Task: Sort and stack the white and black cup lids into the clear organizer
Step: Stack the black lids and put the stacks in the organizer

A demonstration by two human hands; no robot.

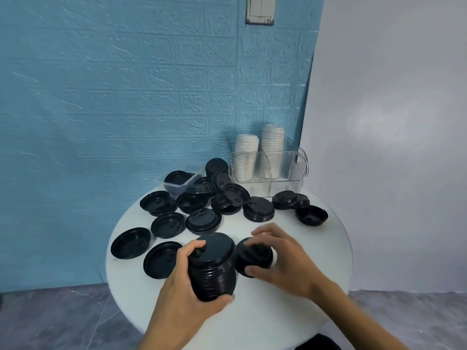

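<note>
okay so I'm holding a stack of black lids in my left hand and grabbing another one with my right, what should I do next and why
Probably lift the black lid your right hand grips and cap it onto the stack of black lids in your left hand. The two sit side by side, and many loose black lids remain on the table.

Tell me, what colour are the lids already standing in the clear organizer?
White; the head view shows two white lid stacks in the clear organizer.
</note>
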